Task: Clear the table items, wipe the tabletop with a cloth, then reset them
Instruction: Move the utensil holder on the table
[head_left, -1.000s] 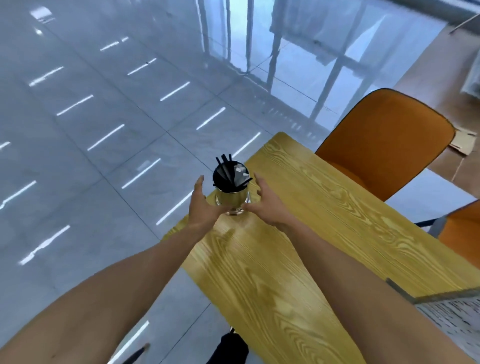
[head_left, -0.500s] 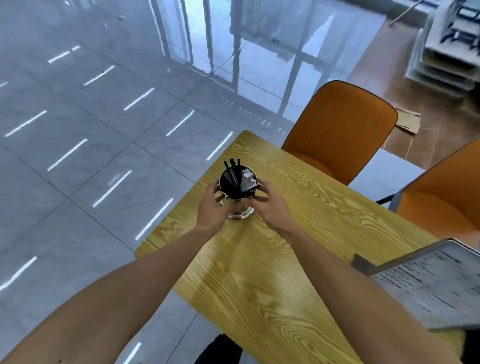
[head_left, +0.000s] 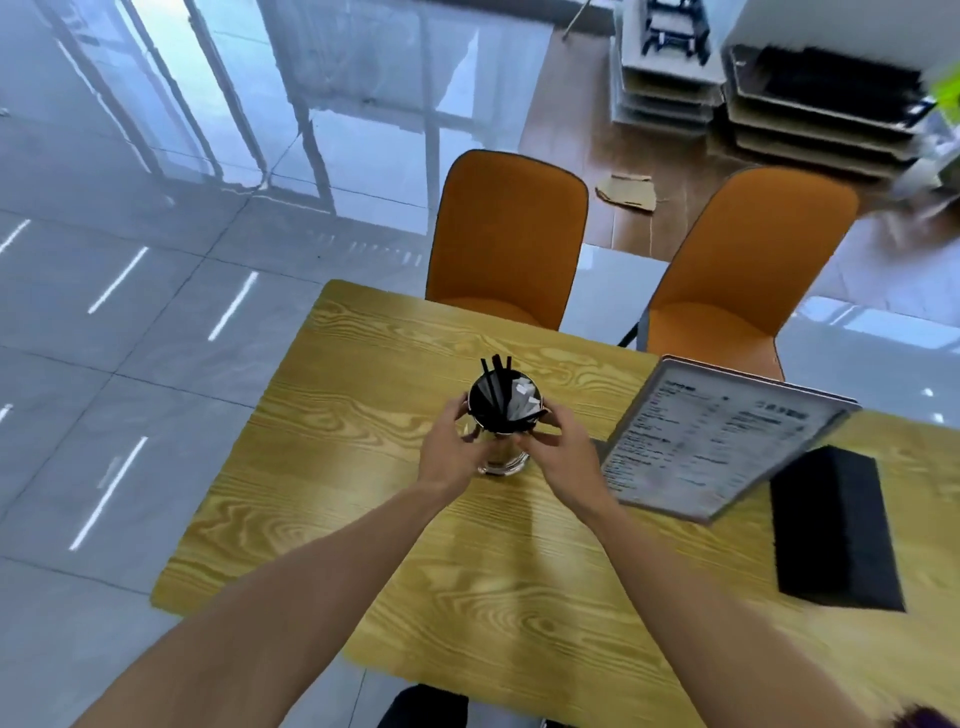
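A shiny metal holder (head_left: 503, 415) full of black sticks and white packets stands on the yellow wooden table (head_left: 363, 467). My left hand (head_left: 451, 451) grips its left side and my right hand (head_left: 563, 457) grips its right side, fingers wrapped round the cup. Its base seems to rest on the tabletop. Just to the right a tilted menu stand (head_left: 711, 441) faces me, and a black box (head_left: 831, 530) lies beyond it near the right edge.
Two orange chairs (head_left: 506, 234) (head_left: 748, 270) stand at the table's far side. Grey tiled floor lies to the left. Stacked trays (head_left: 810, 114) and a scrap of cardboard (head_left: 626, 191) sit on the wooden floor at the back.
Both hands have closed round the holder and carried it from the table's left end toward the middle. The view has swung right, so the menu stand and black box now show.
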